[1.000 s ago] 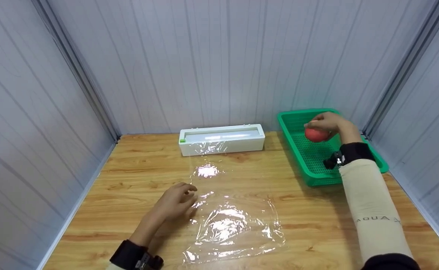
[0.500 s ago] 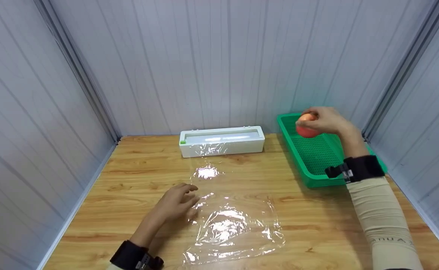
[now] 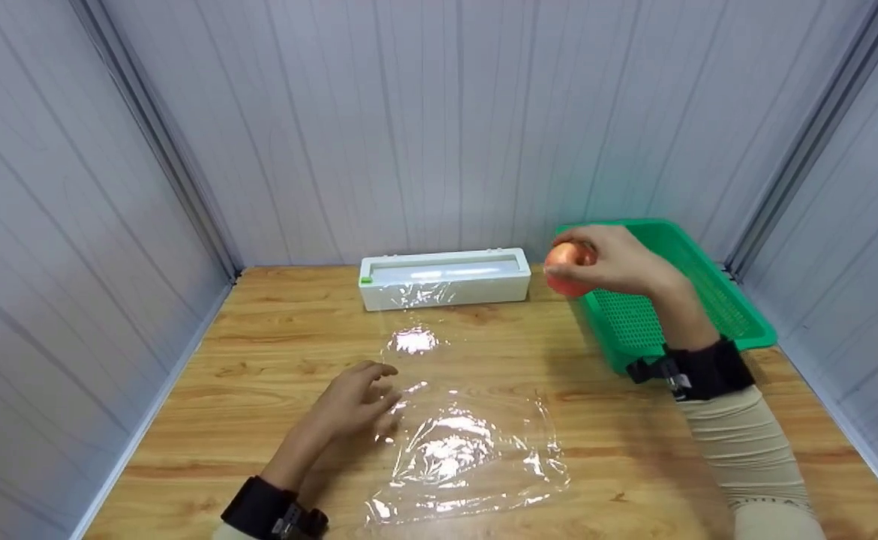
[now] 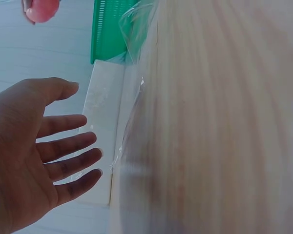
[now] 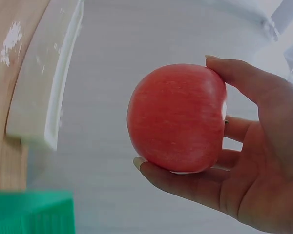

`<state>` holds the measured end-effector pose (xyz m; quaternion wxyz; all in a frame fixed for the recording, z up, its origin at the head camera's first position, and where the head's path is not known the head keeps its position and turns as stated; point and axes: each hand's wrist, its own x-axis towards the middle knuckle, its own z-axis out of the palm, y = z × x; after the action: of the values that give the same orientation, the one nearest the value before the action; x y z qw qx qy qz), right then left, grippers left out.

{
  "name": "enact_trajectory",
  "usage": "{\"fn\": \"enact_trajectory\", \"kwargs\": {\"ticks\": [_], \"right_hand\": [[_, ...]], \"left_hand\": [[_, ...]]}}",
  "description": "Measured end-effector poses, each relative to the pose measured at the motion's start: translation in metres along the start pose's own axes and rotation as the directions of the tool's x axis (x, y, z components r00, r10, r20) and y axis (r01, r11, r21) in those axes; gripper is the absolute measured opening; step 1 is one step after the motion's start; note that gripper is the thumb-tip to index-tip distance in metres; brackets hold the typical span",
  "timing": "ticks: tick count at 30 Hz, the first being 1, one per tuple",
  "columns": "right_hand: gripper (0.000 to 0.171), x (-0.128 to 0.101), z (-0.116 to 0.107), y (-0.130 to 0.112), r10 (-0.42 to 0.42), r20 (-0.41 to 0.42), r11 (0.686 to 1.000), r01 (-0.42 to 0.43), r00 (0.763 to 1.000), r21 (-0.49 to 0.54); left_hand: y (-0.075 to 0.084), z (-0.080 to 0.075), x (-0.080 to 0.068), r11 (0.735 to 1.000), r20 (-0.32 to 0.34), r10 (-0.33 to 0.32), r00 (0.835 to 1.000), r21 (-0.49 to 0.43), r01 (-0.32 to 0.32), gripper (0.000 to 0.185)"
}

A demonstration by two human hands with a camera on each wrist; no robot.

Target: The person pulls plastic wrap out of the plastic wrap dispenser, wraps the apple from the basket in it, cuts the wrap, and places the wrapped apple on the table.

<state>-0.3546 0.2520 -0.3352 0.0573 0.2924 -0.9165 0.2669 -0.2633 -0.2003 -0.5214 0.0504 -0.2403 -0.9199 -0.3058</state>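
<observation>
A red apple [image 5: 176,118] is gripped between the thumb and fingers of my right hand [image 3: 619,262]. In the head view the apple [image 3: 569,268] is in the air at the left rim of the green basket [image 3: 602,330]. My left hand [image 3: 353,401] is beside the left edge of a clear sheet of plastic wrap [image 3: 458,450], holding nothing. Its fingers [image 4: 68,146] are spread in the left wrist view. The wrap runs over the wooden table from a white wrap dispenser [image 3: 446,293] at the back.
Grey panel walls [image 3: 439,135] enclose the table [image 3: 259,360] at the back and both sides. The basket stands at the back right, near the corner. A small green piece [image 3: 366,280] sits at the dispenser's left end.
My right hand has carried the apple leftward, from over the basket to its left rim. The left hand has stayed almost in place beside the wrap.
</observation>
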Motion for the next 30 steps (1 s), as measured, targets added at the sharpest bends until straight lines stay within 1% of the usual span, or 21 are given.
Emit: {"fn": "enact_trajectory", "kwargs": {"ticks": [4,7,12,16,23,30], "right_hand": [[0.051,-0.002,0.013,-0.017,-0.040,0.001,0.999,0.040,0.999,0.011],[0.054,-0.003,0.025,-0.028,-0.050,0.006,0.998,0.049,0.999,0.025],[0.058,-0.005,0.042,-0.041,-0.046,-0.001,0.998,0.046,0.999,0.039],[0.056,-0.007,0.055,-0.049,-0.040,-0.024,0.998,0.041,0.999,0.053],[0.053,-0.010,0.084,-0.063,-0.025,-0.066,0.996,0.030,0.998,0.085],[0.053,-0.012,0.107,-0.080,-0.017,-0.072,0.992,0.026,0.997,0.125]], "left_hand": [[0.006,-0.001,0.002,0.999,-0.032,0.030,0.999,0.020,-0.029,0.051],[0.013,-0.001,0.006,0.997,-0.078,0.072,0.994,0.037,-0.069,0.057],[0.027,-0.003,0.016,0.989,-0.162,0.143,0.976,0.068,-0.133,0.066],[0.040,-0.003,0.023,0.982,-0.200,0.184,0.962,0.077,-0.172,0.076],[0.064,-0.002,0.032,0.972,-0.249,0.235,0.940,0.070,-0.224,0.091],[0.083,-0.001,0.036,0.964,-0.261,0.260,0.930,0.018,-0.265,0.098]]}}
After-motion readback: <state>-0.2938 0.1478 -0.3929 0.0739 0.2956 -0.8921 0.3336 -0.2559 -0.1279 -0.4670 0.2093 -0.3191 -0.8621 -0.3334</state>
